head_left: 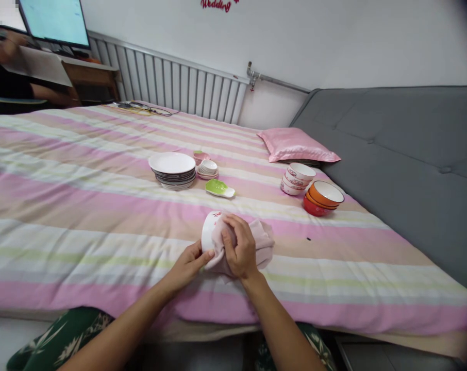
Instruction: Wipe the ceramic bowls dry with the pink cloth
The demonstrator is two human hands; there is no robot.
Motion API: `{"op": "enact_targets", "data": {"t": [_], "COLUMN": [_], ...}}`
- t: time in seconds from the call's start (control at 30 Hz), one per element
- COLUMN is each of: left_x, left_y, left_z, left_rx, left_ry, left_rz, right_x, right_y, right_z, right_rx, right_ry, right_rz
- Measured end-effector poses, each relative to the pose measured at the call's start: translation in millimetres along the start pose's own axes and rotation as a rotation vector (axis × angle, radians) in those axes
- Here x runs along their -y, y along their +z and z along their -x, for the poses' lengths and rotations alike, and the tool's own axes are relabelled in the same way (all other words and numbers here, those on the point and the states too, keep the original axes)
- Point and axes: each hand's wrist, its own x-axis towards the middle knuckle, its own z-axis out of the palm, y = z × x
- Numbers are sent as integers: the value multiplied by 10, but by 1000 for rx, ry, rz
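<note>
A white bowl (207,231) with red markings is tilted on its side, low over the near part of the bed. My left hand (190,262) grips its lower left rim, thumb over the edge. My right hand (239,247) is closed around a pale pink cloth (263,239) and presses it against the bowl. The cloth covers much of the bowl's right side, and its loose end hangs to the right of my hand. The bowl's inside is mostly hidden.
On the striped bedspread (113,216) stand stacked plates (172,164), small white dishes (208,167), a green leaf-shaped dish (219,188), white patterned bowls (295,180) and orange-red bowls (321,199). A pink pillow (297,144) leans near the grey headboard (403,139). Another person (9,62) sits far left.
</note>
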Motion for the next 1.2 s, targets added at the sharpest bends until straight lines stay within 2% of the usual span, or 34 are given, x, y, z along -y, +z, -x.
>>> {"op": "enact_targets", "data": {"t": [0.23,0.4,0.5,0.73,1.03,1.2], "left_x": [-5,-14,-25,-24,-89,-119], "left_y": [4,24,24,23,114,123], "left_z": [-3,-2,-5,-18,54,65], "left_rx": [-31,-57,-58,35,151,177], "left_ry": [-36,-9,12,46,85,80], "left_rz": [64,123,98,-42,-187,-183], "right_x": [-4,28,40,23,-97,-126], "right_y": [-20,1,5,-71,-128,-129], "right_z": [-4,13,7,-48,-102,-90], "right_rx": [51,71,81,101,74,83], "right_ry": [-137,-268,-282,-138,114,127], "right_rz": [30,72,91,82,-142,-174]}}
